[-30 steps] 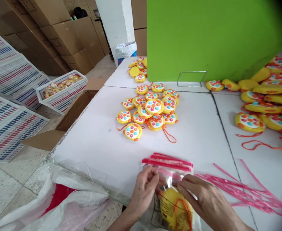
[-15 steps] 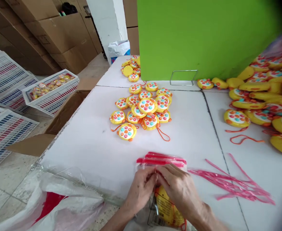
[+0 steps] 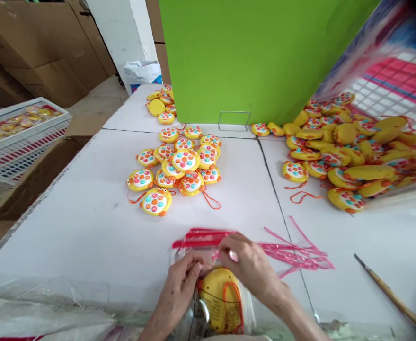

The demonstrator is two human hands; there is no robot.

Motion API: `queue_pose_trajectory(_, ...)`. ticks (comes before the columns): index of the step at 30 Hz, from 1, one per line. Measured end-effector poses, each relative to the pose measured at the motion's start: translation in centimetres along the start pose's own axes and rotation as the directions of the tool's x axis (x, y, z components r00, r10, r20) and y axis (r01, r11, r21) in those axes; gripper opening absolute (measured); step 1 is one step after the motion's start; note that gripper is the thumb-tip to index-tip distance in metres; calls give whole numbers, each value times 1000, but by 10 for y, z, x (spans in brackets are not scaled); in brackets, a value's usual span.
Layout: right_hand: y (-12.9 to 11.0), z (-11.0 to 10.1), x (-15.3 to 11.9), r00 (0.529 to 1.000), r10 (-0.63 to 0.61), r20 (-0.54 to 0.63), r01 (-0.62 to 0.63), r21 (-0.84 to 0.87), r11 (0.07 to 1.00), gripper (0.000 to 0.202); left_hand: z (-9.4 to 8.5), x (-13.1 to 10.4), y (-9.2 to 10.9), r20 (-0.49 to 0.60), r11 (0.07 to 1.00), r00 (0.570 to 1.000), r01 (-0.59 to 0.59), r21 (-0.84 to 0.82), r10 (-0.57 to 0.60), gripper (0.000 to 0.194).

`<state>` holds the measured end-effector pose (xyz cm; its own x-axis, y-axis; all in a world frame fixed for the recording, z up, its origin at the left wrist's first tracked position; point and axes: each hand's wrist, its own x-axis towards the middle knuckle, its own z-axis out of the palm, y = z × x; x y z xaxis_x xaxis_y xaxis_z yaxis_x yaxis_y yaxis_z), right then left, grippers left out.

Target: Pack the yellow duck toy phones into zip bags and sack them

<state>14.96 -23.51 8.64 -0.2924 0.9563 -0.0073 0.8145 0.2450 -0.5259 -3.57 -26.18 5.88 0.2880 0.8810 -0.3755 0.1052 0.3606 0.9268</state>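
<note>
Yellow toy point(image 3: 220, 296) lies inside plastic bag point(image 3: 248, 308) both hands point(image 3: 177, 286) point(image 3: 248, 267) seemingly pinch.

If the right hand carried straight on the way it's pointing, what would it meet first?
Most likely the red zip tops of the plastic bags, just ahead of the right hand; if it cleared those, the pile of yellow toys beyond. Its height above either is unclear.

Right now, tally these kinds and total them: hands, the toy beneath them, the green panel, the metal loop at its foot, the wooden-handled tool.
Hands: 2 (left hand, right hand)
Toy beneath them: 1
Green panel: 1
Metal loop: 1
Wooden-handled tool: 1
Total: 6
</note>
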Motion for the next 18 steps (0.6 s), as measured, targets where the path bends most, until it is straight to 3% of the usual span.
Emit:
queue_pose_trajectory(5, 81, -40, -30, 976, 207, -70, -205, 32, 978, 18, -3, 1, -11, -36, 974, 992, 108, -198, -117, 24)
queue_pose_trajectory(8, 124, -52, -53, 904, 373, -207, -384, -13, 923, 22, -4, 2, -13, -58, 970, 987, 133, -204, -148, 24)
queue_pose_trajectory(14, 166, -53, -92, 738, 528, -421, -614, -92, 784, 25, -2, 2, -7, -78, 971, 983, 150, -184, -166, 22)
queue_pose_trajectory(18, 188, -58, -113, 726, 543, -422, -649, -158, 744, 26, -2, 3, -4, -84, 964, 978, 172, -200, -192, 22)
